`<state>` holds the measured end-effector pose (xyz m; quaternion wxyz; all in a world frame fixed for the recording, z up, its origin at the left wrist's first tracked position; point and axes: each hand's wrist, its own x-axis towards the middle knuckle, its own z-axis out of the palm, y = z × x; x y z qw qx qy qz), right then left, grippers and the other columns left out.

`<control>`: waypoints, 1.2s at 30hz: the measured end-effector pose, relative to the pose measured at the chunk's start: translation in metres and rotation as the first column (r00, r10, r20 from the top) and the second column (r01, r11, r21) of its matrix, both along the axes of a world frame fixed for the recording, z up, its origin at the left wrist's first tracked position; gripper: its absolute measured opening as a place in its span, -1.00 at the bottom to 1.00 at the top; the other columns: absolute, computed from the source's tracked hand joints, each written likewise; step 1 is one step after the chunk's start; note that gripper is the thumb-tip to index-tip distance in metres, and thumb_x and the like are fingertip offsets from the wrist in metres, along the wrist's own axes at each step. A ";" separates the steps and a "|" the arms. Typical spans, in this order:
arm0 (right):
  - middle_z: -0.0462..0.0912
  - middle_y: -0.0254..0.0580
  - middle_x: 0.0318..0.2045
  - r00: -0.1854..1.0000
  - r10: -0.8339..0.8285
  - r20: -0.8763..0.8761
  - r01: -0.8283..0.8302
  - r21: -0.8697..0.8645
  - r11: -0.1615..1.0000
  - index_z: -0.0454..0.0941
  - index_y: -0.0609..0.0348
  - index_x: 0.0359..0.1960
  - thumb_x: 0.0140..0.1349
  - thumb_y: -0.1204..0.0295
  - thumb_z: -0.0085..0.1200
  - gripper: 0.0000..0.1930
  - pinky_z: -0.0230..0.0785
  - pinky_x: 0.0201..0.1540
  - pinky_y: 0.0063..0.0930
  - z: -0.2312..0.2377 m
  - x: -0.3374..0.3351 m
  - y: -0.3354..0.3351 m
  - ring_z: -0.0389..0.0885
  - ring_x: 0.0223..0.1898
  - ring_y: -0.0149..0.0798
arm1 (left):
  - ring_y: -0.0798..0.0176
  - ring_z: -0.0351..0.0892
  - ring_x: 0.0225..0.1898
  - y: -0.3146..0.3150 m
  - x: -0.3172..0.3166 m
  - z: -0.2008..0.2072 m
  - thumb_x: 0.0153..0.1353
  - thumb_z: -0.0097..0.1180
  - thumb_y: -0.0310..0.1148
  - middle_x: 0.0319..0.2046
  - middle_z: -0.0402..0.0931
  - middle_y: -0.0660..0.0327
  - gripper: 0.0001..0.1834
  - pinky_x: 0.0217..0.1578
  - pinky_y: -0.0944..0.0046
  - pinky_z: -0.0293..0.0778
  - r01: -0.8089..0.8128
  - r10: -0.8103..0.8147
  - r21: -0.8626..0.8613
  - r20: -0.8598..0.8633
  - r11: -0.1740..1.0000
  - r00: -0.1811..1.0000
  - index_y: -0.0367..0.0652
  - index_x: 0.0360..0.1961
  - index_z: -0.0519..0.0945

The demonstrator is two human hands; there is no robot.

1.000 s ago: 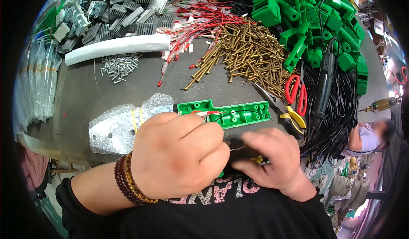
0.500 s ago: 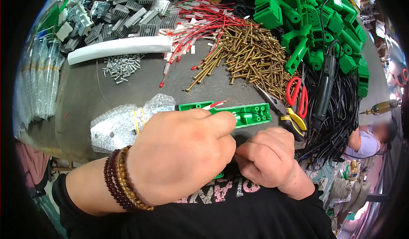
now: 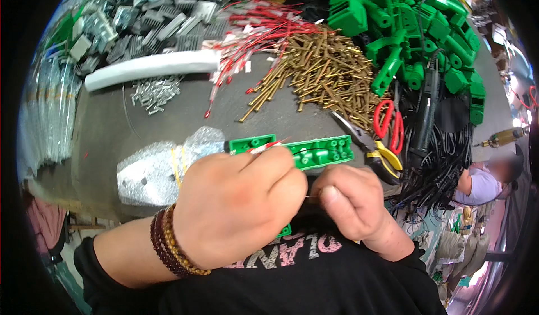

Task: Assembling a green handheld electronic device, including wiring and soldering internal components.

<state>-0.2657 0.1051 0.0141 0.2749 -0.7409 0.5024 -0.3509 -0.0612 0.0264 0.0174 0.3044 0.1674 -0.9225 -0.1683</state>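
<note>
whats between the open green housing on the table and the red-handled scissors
In the head view, pliers with yellow-and-black handles lie between the green housing and the red-handled scissors.

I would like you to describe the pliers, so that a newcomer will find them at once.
Start at the big heap of gold-coloured screws, upper middle of the picture. From its lower right edge, go down toward the right hand; the pliers lie there, tips pointing upper left. Unlike the red-handled scissors beside them, their handles are yellow and black.

Bolts [image 3: 325,74] lie behind the housing [image 3: 328,153] and pliers [image 3: 368,145], left of the scissors [image 3: 397,115].
</note>
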 end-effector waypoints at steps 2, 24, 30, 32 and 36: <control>0.45 -0.28 -0.60 0.970 -0.064 -0.233 0.015 -0.208 0.978 0.49 0.10 -0.45 0.16 0.32 0.24 -0.80 0.38 -0.49 -0.31 0.002 0.004 -0.006 0.55 -0.55 -0.14 | 0.06 0.51 -0.55 -0.002 0.002 0.000 -0.19 0.27 -0.45 -0.45 0.47 0.12 -0.77 -0.60 0.13 0.41 0.021 -0.020 0.025 -0.033 0.999 0.999 -0.20 -0.43 0.54; 0.68 0.21 -0.37 -0.160 -0.825 -0.542 0.618 -0.706 0.344 0.46 0.17 -0.13 0.25 0.29 0.09 -0.75 0.49 -0.16 0.09 0.121 -0.308 0.036 0.67 -0.26 0.24 | -0.04 0.58 -0.17 0.030 0.003 0.020 0.02 0.38 -0.55 -0.18 0.59 0.02 -0.60 -0.12 0.09 0.49 0.046 -0.043 0.038 -0.088 0.998 0.995 -0.23 -0.06 0.65; 0.56 -0.36 -0.47 0.598 -0.709 -0.374 0.706 -0.171 0.687 0.41 0.08 0.13 0.33 0.40 0.15 -0.64 0.29 -0.59 -0.56 0.200 -0.251 0.043 0.47 -0.61 -0.52 | -0.02 0.60 -0.23 0.047 -0.004 0.036 0.01 0.36 -0.56 -0.26 0.60 0.04 -0.65 -0.19 0.12 0.50 0.114 -0.103 0.092 -0.121 0.989 0.987 -0.23 -0.11 0.66; 0.56 -0.35 -0.44 0.842 -0.464 -0.275 0.527 0.239 0.816 0.35 0.15 0.22 0.32 0.40 0.19 -0.54 0.19 -0.66 -0.68 0.216 -0.203 0.041 0.43 -0.66 -0.59 | -0.01 0.60 -0.23 0.042 -0.015 0.041 0.02 0.35 -0.54 -0.27 0.61 0.05 -0.66 -0.20 0.13 0.51 0.171 -0.150 0.158 -0.134 0.973 0.980 -0.22 -0.11 0.66; 0.62 0.07 -0.23 0.951 -0.170 0.257 0.127 0.177 0.976 0.17 0.25 0.40 0.33 0.54 0.06 -0.39 0.19 -0.70 -0.67 0.200 -0.095 0.013 0.48 -0.67 -0.43 | -0.05 0.58 -0.22 0.048 -0.073 0.054 0.15 0.34 -0.28 -0.20 0.54 0.02 -0.34 -0.13 0.08 0.53 0.333 -0.273 0.291 -0.227 0.897 0.935 -0.30 0.23 0.39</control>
